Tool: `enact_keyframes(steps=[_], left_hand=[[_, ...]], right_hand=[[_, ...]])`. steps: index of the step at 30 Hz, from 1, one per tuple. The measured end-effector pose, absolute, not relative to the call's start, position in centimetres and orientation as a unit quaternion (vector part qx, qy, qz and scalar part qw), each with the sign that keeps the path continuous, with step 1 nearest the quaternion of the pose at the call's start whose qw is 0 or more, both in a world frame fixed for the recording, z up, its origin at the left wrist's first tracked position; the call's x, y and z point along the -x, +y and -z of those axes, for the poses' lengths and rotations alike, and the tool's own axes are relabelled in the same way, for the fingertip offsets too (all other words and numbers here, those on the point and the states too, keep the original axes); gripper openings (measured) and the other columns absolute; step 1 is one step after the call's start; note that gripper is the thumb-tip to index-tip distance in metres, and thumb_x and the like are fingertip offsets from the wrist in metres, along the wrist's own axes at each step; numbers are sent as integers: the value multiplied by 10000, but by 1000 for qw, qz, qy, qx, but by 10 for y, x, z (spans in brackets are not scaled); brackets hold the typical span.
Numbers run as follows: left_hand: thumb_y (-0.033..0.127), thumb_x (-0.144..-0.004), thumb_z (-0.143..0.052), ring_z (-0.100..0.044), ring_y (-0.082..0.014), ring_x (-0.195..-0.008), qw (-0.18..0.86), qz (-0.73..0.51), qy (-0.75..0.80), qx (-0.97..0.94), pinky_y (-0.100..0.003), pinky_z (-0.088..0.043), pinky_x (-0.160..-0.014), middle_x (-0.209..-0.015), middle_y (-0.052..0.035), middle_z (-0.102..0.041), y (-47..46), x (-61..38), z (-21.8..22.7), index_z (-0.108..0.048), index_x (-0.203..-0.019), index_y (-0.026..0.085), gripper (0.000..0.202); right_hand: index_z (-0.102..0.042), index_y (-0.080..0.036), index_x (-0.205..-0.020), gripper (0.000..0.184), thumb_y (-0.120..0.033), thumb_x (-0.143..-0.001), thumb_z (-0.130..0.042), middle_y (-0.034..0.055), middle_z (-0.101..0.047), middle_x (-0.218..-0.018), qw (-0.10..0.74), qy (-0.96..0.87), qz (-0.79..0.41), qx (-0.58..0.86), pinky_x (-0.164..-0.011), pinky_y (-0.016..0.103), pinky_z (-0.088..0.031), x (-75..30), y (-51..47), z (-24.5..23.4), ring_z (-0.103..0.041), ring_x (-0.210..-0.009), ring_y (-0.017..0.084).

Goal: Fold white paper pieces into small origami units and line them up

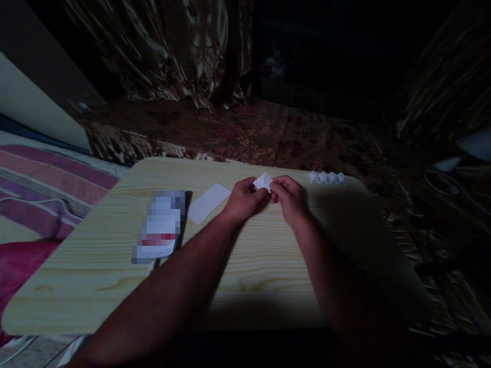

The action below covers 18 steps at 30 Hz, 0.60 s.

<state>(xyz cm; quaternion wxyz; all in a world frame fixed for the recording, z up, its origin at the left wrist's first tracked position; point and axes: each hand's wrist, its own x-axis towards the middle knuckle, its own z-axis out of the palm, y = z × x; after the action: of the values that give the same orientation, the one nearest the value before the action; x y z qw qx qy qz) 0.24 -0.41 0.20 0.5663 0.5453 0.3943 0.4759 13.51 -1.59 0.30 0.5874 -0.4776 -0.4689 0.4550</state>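
Note:
A small folded piece of white paper (263,181) is held up over the far half of the wooden table (264,271). My left hand (247,198) is closed on its left side, thumb along the lower edge. From the right, my right hand (287,195) pinches the paper's right corner between thumb and fingers. Left of my hands lies a flat white sheet of paper (209,203), partly behind my left forearm. Several small white folded paper shapes (328,177) stand in a row near the far right edge.
A phone-like device (161,225) with a blurred screen lies on the table's left side, a cable at its near end. Left of the table is a striped bedcover (46,184). Beyond the far edge are patterned cloth (245,128) and a shiny curtain (207,46).

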Motion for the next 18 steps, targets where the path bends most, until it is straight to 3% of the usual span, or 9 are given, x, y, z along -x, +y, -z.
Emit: enact_keyframes(steps=[5, 18], left_hand=[[285, -661, -699, -417, -68, -424, 561, -480, 405, -540, -208, -279, -415, -542, 34, -529, -5, -1, -4, -558, -724, 154, 202], [347, -719, -678, -393, -59, -467, 528, -468, 409, -579, -201, -278, -454, -565, 36, -519, -2, 0, 1, -553, -708, 150, 234]], right_hand=[[-543, -196, -670, 125, -279, -702, -630, -75, -496, -484, 589, -476, -432, 490, -451, 218, -354, -135, -14, -2, -443, -423, 80], [-534, -184, -655, 137, -277, -674, -632, -67, -516, -499, 560, -480, -463, 492, -447, 213, -350, -135, -16, -4, -447, -434, 77]])
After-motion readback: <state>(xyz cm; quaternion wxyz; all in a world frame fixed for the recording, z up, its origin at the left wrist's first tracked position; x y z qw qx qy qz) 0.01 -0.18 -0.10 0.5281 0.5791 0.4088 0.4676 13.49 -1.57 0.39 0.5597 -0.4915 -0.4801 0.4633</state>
